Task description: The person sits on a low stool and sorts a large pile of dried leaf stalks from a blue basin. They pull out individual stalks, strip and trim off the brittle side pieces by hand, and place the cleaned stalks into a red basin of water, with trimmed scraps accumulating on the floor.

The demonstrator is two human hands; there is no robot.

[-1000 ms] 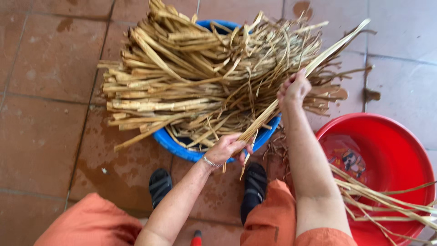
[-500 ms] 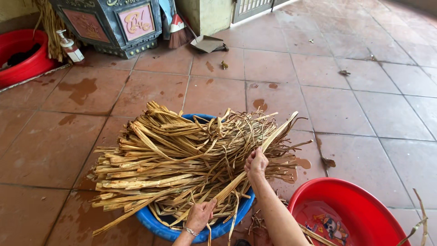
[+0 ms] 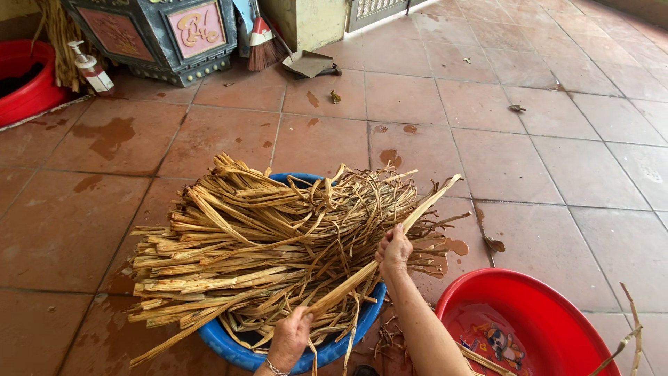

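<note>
A heap of long dried tan plant strips (image 3: 257, 244) lies across a blue plastic basin (image 3: 229, 351) on the tiled floor. One long flat strip (image 3: 417, 212) runs diagonally from the lower middle up to the right over the heap. My left hand (image 3: 291, 334) grips its lower end near the basin's front rim. My right hand (image 3: 394, 252) is closed on the same strip higher up, at the heap's right side.
A red basin (image 3: 529, 313) with a few strips sits at the lower right. Far left stands another red tub (image 3: 28, 87) with a pump bottle (image 3: 89, 68). A dark ornate box (image 3: 153, 35), a broom (image 3: 263, 42) and a dustpan (image 3: 306, 64) stand at the back.
The view has tilted up from my lap and feet to the floor beyond. Both hands keep hold of the long strip, which now lies at a lower slant across the heap.
</note>
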